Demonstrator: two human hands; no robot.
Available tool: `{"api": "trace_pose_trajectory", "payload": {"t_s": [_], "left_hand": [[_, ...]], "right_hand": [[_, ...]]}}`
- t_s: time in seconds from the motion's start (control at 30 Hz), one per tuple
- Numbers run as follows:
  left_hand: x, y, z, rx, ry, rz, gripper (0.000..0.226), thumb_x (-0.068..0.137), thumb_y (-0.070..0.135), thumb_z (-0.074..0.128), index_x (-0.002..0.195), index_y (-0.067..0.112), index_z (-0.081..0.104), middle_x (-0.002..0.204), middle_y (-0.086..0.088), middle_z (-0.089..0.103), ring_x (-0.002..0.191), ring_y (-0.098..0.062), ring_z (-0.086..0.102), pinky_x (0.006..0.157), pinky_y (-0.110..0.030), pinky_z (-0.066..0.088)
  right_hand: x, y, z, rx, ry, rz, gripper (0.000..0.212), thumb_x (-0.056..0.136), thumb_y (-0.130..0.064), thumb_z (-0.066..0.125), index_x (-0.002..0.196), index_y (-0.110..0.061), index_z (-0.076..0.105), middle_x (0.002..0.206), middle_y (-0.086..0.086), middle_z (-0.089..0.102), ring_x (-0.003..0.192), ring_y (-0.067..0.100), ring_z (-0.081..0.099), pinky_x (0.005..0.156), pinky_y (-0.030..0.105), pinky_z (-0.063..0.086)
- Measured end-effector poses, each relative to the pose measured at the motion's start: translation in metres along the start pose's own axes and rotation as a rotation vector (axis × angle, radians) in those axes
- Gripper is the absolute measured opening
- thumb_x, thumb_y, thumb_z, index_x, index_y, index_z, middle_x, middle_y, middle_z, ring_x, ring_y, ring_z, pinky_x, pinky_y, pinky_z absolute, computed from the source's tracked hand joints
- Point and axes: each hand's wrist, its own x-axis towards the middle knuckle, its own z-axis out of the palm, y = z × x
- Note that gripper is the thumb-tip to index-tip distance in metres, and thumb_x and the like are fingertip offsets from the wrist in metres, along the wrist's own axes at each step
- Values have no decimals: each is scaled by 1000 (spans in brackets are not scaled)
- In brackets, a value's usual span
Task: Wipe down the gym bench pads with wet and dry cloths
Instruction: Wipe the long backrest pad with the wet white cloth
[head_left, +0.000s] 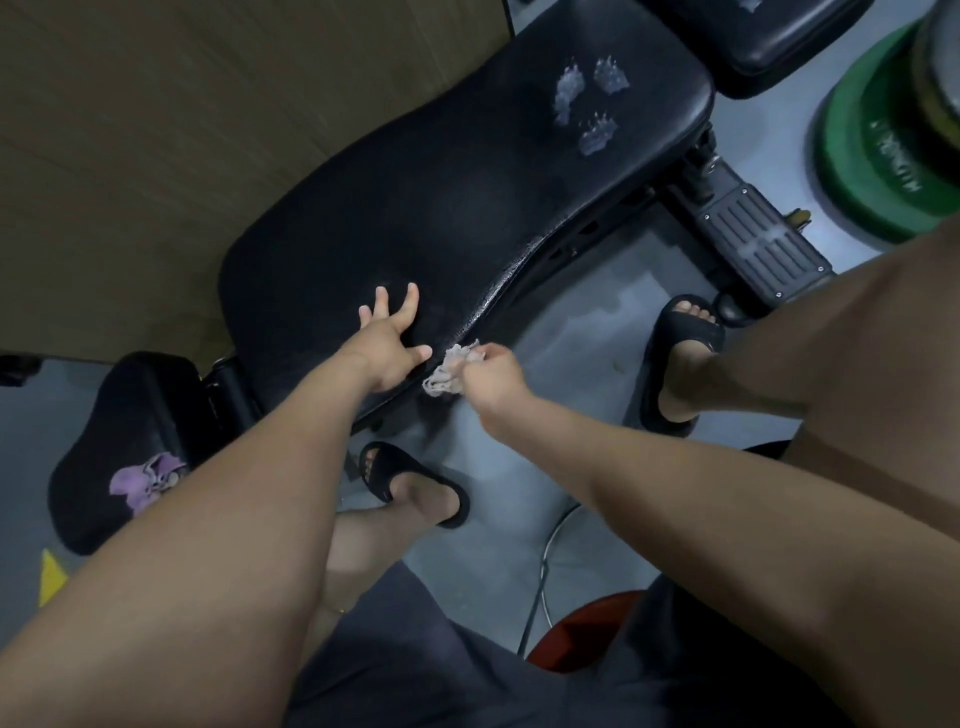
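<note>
A long black bench pad (457, 197) runs from the centre up to the right, with three patches of white foam (587, 101) near its far end. My left hand (392, 338) rests flat on the pad's near end, fingers spread. My right hand (493, 376) grips a small pale frayed cloth (449, 369) against the pad's near side edge. A purple cloth (148, 478) lies on the smaller black seat pad (124, 415) at the lower left.
Another black pad (753, 36) sits at the top right. A green weight plate (883, 140) is at the right edge, beside the bench's ribbed metal foot plate (758, 244). My feet in black slides stand on the grey floor (571, 338). A red round object (587, 629) is near my legs.
</note>
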Motion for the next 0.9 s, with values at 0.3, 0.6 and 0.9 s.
{"api": "trace_pose_trajectory", "payload": {"t_s": [0.3, 0.6, 0.9], "left_hand": [[-1, 1, -1, 17, 12, 16, 86, 103, 26, 57, 159, 42, -6, 166, -2, -24, 153, -30, -18, 124, -47, 8], [1, 1, 1, 16, 13, -4, 86, 103, 24, 56, 157, 44, -8, 165, 2, -25, 153, -26, -20, 124, -47, 10], [3, -2, 4, 23, 26, 2, 86, 104, 24, 54, 157, 44, -10, 165, 3, -27, 153, -26, -21, 123, -48, 13]], "right_hand": [[1, -32, -9, 96, 269, -124, 25, 90, -9, 65, 78, -19, 45, 75, 4, 58, 74, 29, 64, 83, 42, 57], [-13, 11, 28, 361, -109, 271, 26, 87, 21, 53, 77, -2, 59, 75, 13, 62, 66, 21, 65, 60, 27, 58], [16, -64, -24, 426, 232, -132, 19, 99, 10, 48, 88, -4, 46, 65, 12, 51, 41, 17, 51, 37, 25, 44]]}}
